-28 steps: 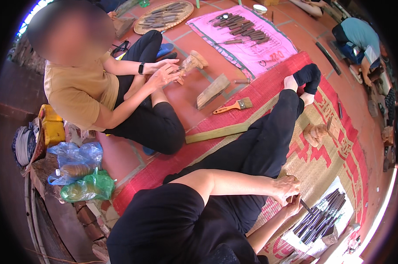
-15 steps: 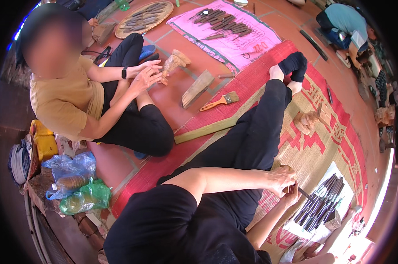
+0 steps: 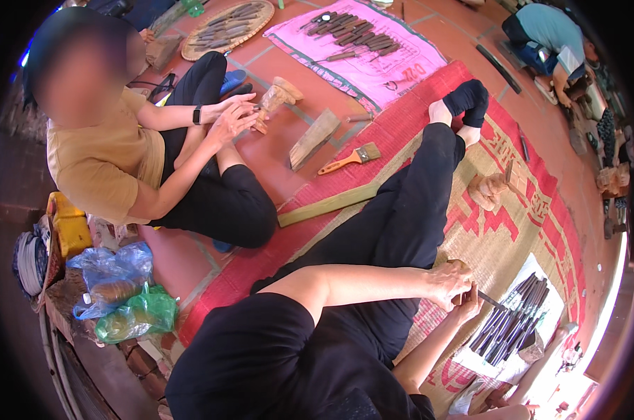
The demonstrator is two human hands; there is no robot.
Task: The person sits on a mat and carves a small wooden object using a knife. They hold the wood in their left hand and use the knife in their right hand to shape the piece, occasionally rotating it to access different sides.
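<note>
In front of my black-trousered legs, my two hands work close together. My left hand (image 3: 449, 285) is closed on a small light-brown wood piece (image 3: 460, 264), mostly hidden by the fingers. Just below it, my right hand (image 3: 465, 308) is closed around a carving chisel (image 3: 491, 300), its dark shaft sticking out to the right. The chisel's working end is hidden between the hands. Beside my right hand, several dark chisels (image 3: 502, 332) lie on a white sheet (image 3: 545, 276). A carved wooden figure (image 3: 486, 192) rests on the mat beyond.
A woven mat (image 3: 502, 266) lies beneath me. At left, a seated person (image 3: 107, 154) holds a wood carving (image 3: 278, 98). Near them lie a brush (image 3: 350, 159), a wood block (image 3: 314, 140) and a long wooden strip (image 3: 327, 204). More tools cover a pink cloth (image 3: 296, 35).
My right hand and the chisel have shifted very slightly; both hands keep their grip. At the far right, the other person's arm now reaches down.
</note>
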